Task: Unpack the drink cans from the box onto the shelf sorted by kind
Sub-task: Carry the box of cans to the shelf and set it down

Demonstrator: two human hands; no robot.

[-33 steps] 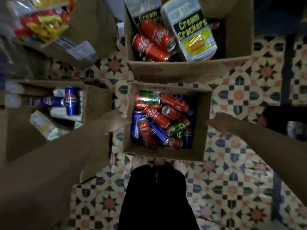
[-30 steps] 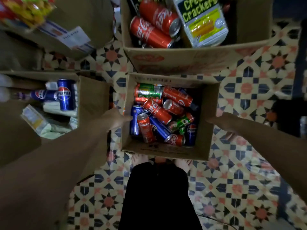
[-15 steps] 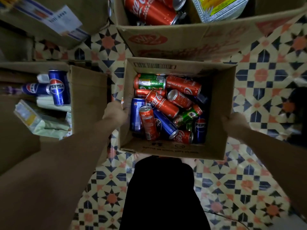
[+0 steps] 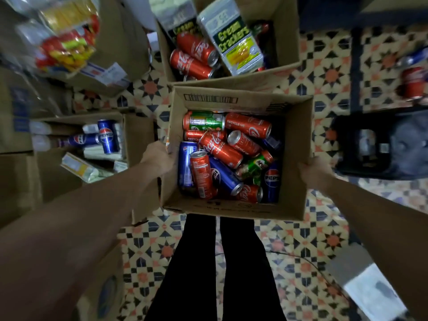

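An open cardboard box (image 4: 298, 144) hangs above my legs and the patterned floor, held up between both hands. My left hand (image 4: 157, 158) grips its left wall and my right hand (image 4: 312, 170) grips its right wall. Inside lie several drink cans in a loose heap: red Coca-Cola cans (image 4: 220, 149), blue Pepsi cans (image 4: 185, 167), a green can (image 4: 205, 121) at the far edge and a green Milo can (image 4: 254, 165). No shelf is plainly in view.
A second box (image 4: 282, 42) just beyond holds red cans and cream cracker packs. A box (image 4: 136, 135) at left has Pepsi cans and packets. Snack bags (image 4: 67, 35) sit at the upper left. A dark crate (image 4: 382, 147) stands to the right, with a red can (image 4: 413, 82) above it.
Both hands closed on the box's side walls and lifted it off the floor; it now sits higher and closer to me, covering my feet.
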